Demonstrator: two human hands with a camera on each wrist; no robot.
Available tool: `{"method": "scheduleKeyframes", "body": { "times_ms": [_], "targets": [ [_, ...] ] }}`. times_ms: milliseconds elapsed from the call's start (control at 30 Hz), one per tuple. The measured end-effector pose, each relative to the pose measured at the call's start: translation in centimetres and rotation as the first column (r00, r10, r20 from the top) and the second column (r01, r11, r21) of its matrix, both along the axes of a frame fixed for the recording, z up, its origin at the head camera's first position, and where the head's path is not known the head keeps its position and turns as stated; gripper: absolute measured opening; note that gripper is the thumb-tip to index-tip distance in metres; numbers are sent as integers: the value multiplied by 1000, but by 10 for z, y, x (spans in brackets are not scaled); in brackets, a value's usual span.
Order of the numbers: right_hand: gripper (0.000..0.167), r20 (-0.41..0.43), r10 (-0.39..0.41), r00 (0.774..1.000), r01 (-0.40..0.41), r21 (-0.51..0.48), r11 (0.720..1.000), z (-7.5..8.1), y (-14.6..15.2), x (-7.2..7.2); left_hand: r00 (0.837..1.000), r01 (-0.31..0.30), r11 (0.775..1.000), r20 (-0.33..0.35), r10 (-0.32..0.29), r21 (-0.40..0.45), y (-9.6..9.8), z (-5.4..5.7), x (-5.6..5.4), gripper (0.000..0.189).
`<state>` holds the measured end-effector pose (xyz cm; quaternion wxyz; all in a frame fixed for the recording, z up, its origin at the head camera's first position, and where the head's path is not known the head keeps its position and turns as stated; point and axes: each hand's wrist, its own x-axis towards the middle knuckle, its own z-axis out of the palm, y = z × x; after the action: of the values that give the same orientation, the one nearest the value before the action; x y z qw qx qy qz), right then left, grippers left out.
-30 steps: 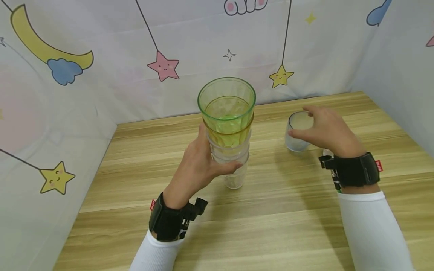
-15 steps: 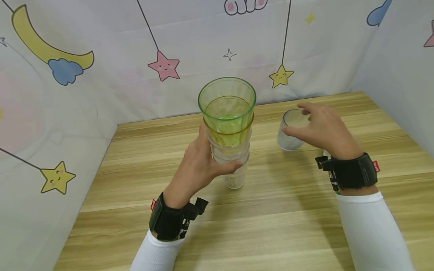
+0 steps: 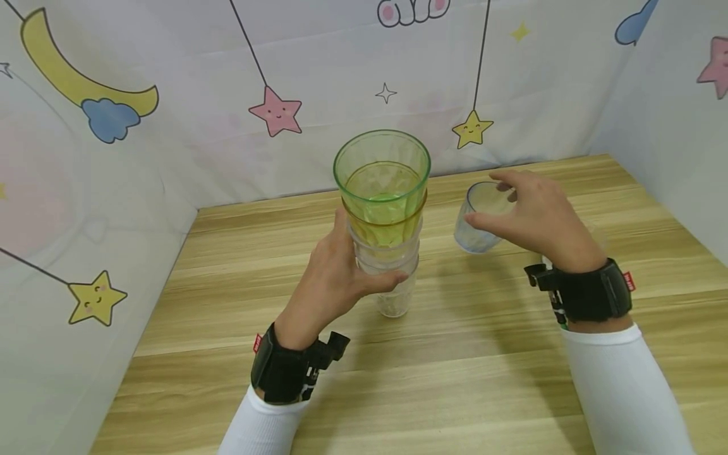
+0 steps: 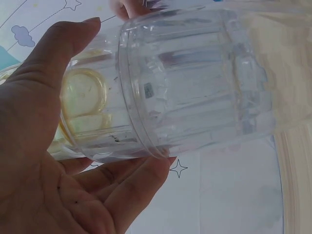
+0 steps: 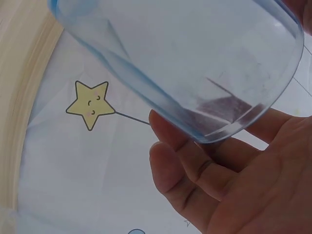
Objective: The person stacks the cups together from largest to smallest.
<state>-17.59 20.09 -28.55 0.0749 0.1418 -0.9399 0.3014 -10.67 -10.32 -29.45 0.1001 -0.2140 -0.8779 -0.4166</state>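
Note:
My left hand point(image 3: 335, 272) grips a tall stack of nested plastic cups around its middle, thumb across the front. On top sits a green cup point(image 3: 383, 183), below it an amber one point(image 3: 387, 230), then clear cups point(image 3: 394, 303) at the bottom. The left wrist view shows the ribbed clear cup point(image 4: 195, 83) close, fingers beneath its rim. To the right of the stack, my right hand point(image 3: 534, 215) holds a clear cup with a bluish tint point(image 3: 474, 236) near its rim, thumb in front and fingers behind. This cup leans slightly, mouth up.
A wood-grain table point(image 3: 443, 385) lies below. White fabric point(image 3: 341, 57) printed with stars and a moon closes off the back and both sides. Behind the right wrist, a transparent object point(image 3: 598, 236) stands mostly hidden.
My right hand has carried the bluish cup left toward the stack, and the cup has tilted a little. My left hand and the stack stay in place.

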Motion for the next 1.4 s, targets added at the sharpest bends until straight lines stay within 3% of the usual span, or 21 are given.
{"method": "scheduleKeyframes", "body": {
  "times_ms": [833, 1400],
  "targets": [
    [72, -117, 22, 993, -30, -67, 997, 8, -9, 12, 1000, -2, 1000, -17, 2, -11, 2, -2, -1, 107],
    [61, -263, 27, 964, -78, -184, 980, 19, -13, 23, 1000, 0, 1000, -6, 0, -11, 2, -1, 0, 107]
  ]
}}
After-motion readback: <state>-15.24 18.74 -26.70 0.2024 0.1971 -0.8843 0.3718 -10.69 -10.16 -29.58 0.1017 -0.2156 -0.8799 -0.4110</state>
